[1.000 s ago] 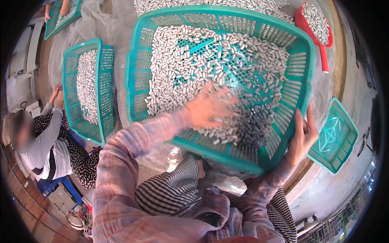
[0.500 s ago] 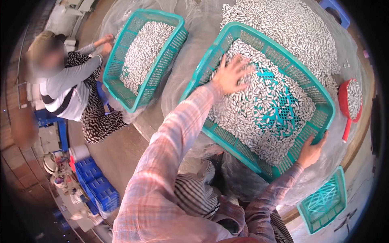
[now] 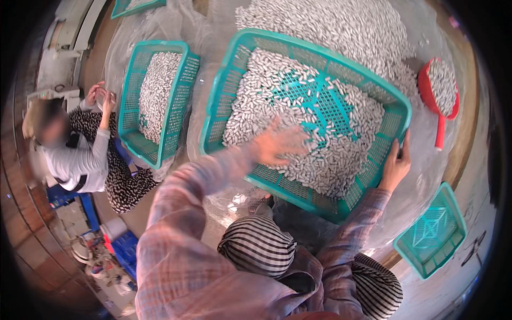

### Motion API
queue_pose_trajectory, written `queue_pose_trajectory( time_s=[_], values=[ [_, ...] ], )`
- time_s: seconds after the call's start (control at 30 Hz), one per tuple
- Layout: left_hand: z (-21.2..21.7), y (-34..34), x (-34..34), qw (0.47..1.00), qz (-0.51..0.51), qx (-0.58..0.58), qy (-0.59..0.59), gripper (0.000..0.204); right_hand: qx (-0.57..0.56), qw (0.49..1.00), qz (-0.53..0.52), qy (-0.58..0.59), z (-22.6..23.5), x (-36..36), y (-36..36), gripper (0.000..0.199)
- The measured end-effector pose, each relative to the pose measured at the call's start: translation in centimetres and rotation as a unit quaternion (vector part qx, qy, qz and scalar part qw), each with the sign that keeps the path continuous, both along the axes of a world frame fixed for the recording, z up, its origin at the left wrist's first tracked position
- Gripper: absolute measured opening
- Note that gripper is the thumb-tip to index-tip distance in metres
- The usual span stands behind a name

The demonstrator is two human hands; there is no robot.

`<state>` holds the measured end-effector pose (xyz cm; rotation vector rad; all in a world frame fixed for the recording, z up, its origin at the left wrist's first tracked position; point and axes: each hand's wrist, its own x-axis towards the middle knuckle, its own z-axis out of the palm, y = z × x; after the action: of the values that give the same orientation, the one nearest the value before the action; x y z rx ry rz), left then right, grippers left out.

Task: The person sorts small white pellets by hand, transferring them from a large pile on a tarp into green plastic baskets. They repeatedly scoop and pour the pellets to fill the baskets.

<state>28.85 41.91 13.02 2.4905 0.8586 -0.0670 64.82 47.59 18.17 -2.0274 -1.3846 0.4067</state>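
Observation:
A large green plastic basket (image 3: 314,44) lies in front of me, holding a layer of small silver-white capsule-shaped pieces (image 3: 250,101). Its latticed bottom shows through where the pieces thin out. My left hand (image 3: 280,144) is over the pieces near the basket's close side, fingers spread and blurred by motion; it grasps nothing visible. At the right corner, my right hand (image 3: 396,166) grips the basket's rim, its fingers along the outside wall.
A broad heap of the same pieces (image 3: 330,21) lies beyond the basket on clear plastic sheeting. To the right are a filled red scoop (image 3: 426,88) and another green basket (image 3: 431,229), lower down. On the left, a seated person (image 3: 80,154) faces a green basket of pieces (image 3: 181,101).
My left hand has swept toward me over the pieces, and the bare patch of basket bottom has changed shape. My right hand stays at the rim. The view has shifted.

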Motion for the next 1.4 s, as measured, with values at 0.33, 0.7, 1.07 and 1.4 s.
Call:
queue_pose_trajectory(
  time_s=[0.33,0.7,1.07,1.4],
  values=[
    [-3.7,9.3,16.8,0.945,0.297,0.136,-0.007,0.070,-0.036,0.930,-0.055,0.362,0.6,-1.6,-0.3,0.046],
    [0.0,5.5,2.1,0.971,0.009,0.002,0.237,0.059,0.038,0.926,-0.050,0.372,-0.4,-0.8,-0.6,0.047],
    [-4.1,-1.6,15.0,0.998,-0.004,0.055,-0.006,0.073,0.025,0.932,-0.030,0.359,-1.0,-0.4,-1.0,0.046],
    [2.1,3.0,-6.8,0.968,0.075,0.090,0.222,0.071,0.007,0.963,-0.012,0.270,-0.6,-1.4,-0.9,0.047]
  ],
)
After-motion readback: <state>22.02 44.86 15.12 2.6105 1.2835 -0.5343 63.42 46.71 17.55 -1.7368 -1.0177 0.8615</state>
